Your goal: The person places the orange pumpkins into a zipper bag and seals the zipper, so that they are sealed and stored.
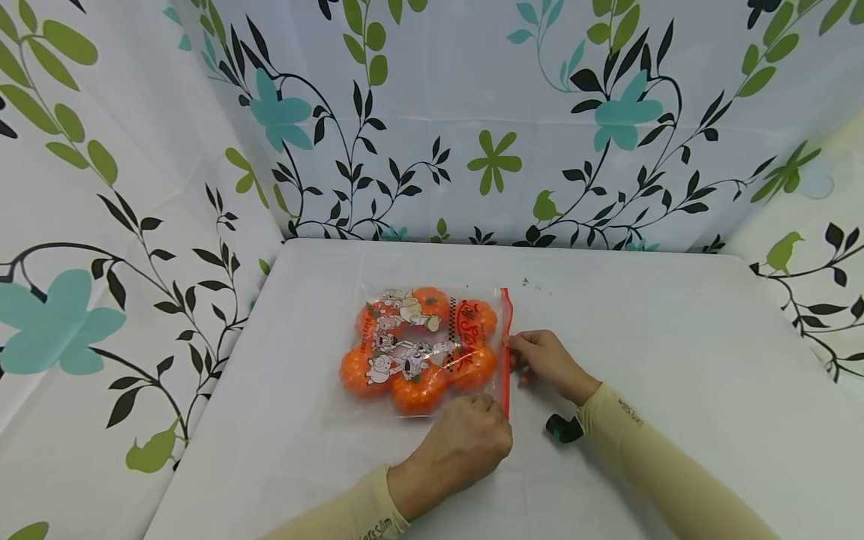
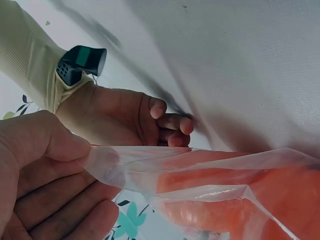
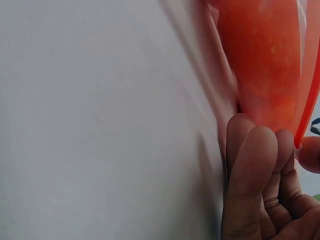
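Observation:
A clear zip bag (image 1: 439, 341) printed with cartoon figures and red lettering lies on the white table. Inside it several orange pumpkins (image 1: 415, 391) form a ring. A red zip strip (image 1: 505, 300) runs along its right edge. My left hand (image 1: 459, 439) is at the bag's near right corner; in the left wrist view, thumb and forefinger pinch the clear plastic (image 2: 145, 162). Farther up the strip, my right hand (image 1: 547, 364) pinches the edge. The right wrist view has curled fingers (image 3: 255, 170) beside the pumpkins and a fingertip at the strip's end.
A white table (image 1: 661, 330) spreads out around the bag. Patterned curtains (image 1: 418, 127) with leaves and flowers hang behind it and at both sides. A small black camera (image 1: 563, 428) sits at the right wrist, by the sleeve cuff.

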Demonstrator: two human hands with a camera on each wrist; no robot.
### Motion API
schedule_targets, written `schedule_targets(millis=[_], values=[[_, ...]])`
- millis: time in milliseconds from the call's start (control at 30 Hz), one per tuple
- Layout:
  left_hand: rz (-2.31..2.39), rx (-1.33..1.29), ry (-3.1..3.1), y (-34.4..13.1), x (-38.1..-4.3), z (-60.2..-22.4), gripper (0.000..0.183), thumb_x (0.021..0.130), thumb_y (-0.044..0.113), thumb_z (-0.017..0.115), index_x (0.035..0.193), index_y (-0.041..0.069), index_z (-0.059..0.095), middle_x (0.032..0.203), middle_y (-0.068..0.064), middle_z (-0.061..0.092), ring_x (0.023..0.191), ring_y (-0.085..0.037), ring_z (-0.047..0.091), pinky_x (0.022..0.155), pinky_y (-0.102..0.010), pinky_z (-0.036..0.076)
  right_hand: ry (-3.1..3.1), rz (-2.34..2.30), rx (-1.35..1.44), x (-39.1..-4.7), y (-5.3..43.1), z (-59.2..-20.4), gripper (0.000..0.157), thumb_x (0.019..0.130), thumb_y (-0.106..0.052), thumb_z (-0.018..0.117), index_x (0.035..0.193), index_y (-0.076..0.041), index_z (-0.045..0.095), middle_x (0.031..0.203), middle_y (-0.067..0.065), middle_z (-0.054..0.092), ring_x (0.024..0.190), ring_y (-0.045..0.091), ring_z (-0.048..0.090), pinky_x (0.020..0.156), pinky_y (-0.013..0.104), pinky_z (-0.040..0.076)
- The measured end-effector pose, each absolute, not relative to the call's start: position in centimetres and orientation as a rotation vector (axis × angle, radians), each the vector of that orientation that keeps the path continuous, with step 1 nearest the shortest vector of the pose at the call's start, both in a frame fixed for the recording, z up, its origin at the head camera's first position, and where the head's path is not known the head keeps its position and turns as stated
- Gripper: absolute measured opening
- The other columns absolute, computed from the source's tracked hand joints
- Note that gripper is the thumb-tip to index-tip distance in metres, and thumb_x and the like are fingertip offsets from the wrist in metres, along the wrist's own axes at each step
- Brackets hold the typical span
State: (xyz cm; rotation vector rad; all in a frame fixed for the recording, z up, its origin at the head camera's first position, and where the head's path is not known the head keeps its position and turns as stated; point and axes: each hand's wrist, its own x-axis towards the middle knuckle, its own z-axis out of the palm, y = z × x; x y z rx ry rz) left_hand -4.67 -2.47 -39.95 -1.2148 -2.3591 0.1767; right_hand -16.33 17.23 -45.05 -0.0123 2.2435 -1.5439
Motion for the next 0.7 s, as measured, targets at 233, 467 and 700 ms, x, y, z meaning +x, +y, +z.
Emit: schedule_targets(millis=[233,467,700], values=[[0.166,-1.258,-2.361,-2.4,-4.6,-39.8,0.017,0.093,0.024,0.068,0.087,0.017,0.082,0.078,0.0,0.072,0.073,-0.012,0.068,0.06,-0.025,0.057,2.254,-1.537,0.046,-18.8,17.7,-44.8,0.039,0.105,-0.03,0.05,0.109,0.006,0.067,0.083,0.01,0.069,0.061,0.019,0.061,0.057,0.029,0.057],[0.141,-1.274,-2.338,-2.3,-4.6,-39.8,0.017,0.092,0.026,0.07,0.083,0.017,0.081,0.075,0.002,0.071,0.068,-0.01,0.066,0.057,-0.024,0.054,2.271,-1.535,0.097,-21.3,17.9,-44.9,0.041,0.105,-0.031,0.051,0.115,0.006,0.065,0.083,0.009,0.068,0.063,0.017,0.061,0.057,0.028,0.056],[0.131,-1.291,-2.346,-2.5,-4.5,-39.7,0.019,0.093,0.023,0.067,0.08,0.019,0.08,0.073,0.003,0.069,0.068,-0.01,0.064,0.055,-0.024,0.053,2.269,-1.557,0.133,-23.7,18.2,-45.0,0.041,0.103,-0.029,0.05,0.113,0.008,0.065,0.09,0.01,0.068,0.071,0.017,0.063,0.06,0.028,0.057]])
